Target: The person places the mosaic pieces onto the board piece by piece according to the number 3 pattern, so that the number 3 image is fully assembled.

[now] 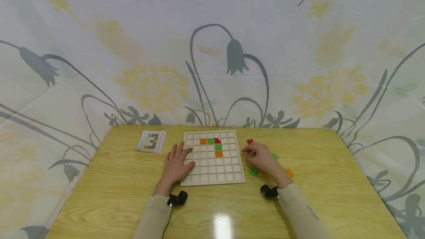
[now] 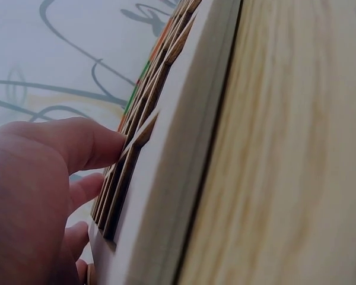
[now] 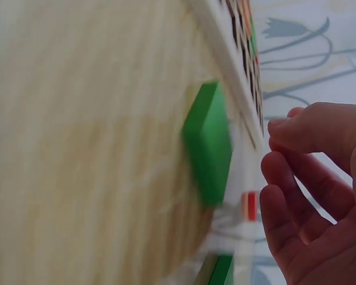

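While resting spread left hand [image 1: 176, 166] on the grid board [image 1: 212, 170], holds right hand [image 1: 260, 156] beside loose green tile [image 1: 254, 171], fingertips [image 3: 280, 129] together (cannot tell whether gripping anything); seems mid-tiling, likely needing another tile laid to match pattern card [image 1: 151, 141]

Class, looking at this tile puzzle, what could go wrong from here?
The left hand rests on the grid board, so a push might slide it.
The right hand is close to a loose green tile and could knock it.
The pattern card lies apart from the board, so a cell could be miscounted.
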